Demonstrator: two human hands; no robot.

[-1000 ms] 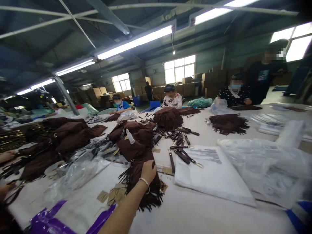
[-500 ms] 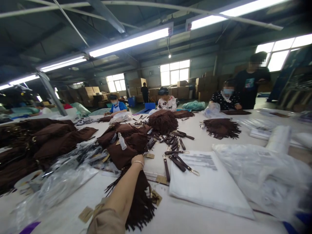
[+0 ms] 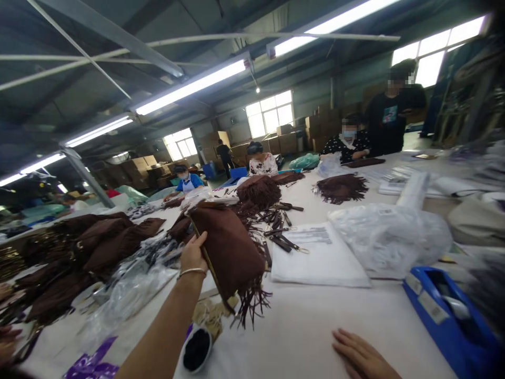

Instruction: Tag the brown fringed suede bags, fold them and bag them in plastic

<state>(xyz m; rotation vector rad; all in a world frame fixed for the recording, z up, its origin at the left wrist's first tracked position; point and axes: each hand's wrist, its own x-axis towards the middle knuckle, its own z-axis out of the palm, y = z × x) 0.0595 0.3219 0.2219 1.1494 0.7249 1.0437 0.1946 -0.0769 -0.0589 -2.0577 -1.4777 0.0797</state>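
A brown fringed bag (image 3: pixel 231 247) is raised and tilted over the table, its fringe hanging at the lower right. My left hand (image 3: pixel 194 253), with a bangle at the wrist, is closed on the bag's left edge. My right hand (image 3: pixel 361 355) lies on the white table (image 3: pixel 292 321) at the bottom, fingers stretched out, with nothing in it. Behind the raised bag, dark wrist straps with metal clips (image 3: pixel 282 239) are scattered beside a stack of white plastic sleeves (image 3: pixel 315 263).
A blue tape dispenser (image 3: pixel 434 316) stands at the right, near a crumpled clear plastic bag (image 3: pixel 386 231). Brown bags (image 3: pixel 106 237) are piled at the left, with another person's hand (image 3: pixel 8 337) by them. A white cup with black contents (image 3: pixel 197 350) sits in front. Several co-workers are across the table.
My left hand has lifted a brown fringed bag from the pile and turned it. My right hand has come into view at the bottom. The view has swung right, showing the tape dispenser.
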